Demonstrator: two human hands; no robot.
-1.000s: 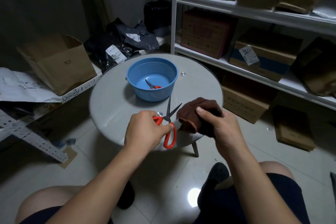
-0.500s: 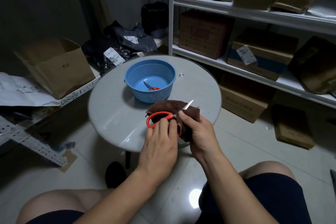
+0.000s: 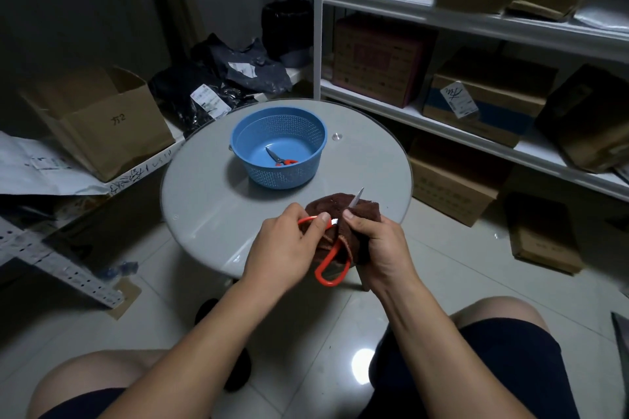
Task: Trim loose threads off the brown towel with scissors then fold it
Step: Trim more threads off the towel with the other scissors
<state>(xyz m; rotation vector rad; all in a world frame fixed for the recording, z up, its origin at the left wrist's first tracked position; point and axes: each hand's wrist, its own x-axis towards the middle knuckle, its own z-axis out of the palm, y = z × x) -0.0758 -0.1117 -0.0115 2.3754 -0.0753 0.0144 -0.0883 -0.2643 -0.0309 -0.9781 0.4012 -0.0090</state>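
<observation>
The brown towel [image 3: 364, 211] is bunched at the near right edge of the round grey table [image 3: 218, 211]. My right hand [image 3: 377, 248] grips the towel from the right, thumb on top. My left hand [image 3: 282, 248] holds the red-handled scissors [image 3: 332, 267]; one red loop hangs below the towel, and a blade tip pokes up past the cloth. The blades lie against the towel, partly hidden by fabric and fingers.
A blue perforated basket [image 3: 252, 133] stands on the table's far side with a second small pair of scissors [image 3: 280, 160] inside. White shelves with cardboard boxes [image 3: 476, 102] fill the right. An open carton [image 3: 98, 119] and black bags sit left. My knees are below.
The scissors swung from open beside the towel to lying against it. Both hands drew closer together, and the lower red handle now hangs below the cloth.
</observation>
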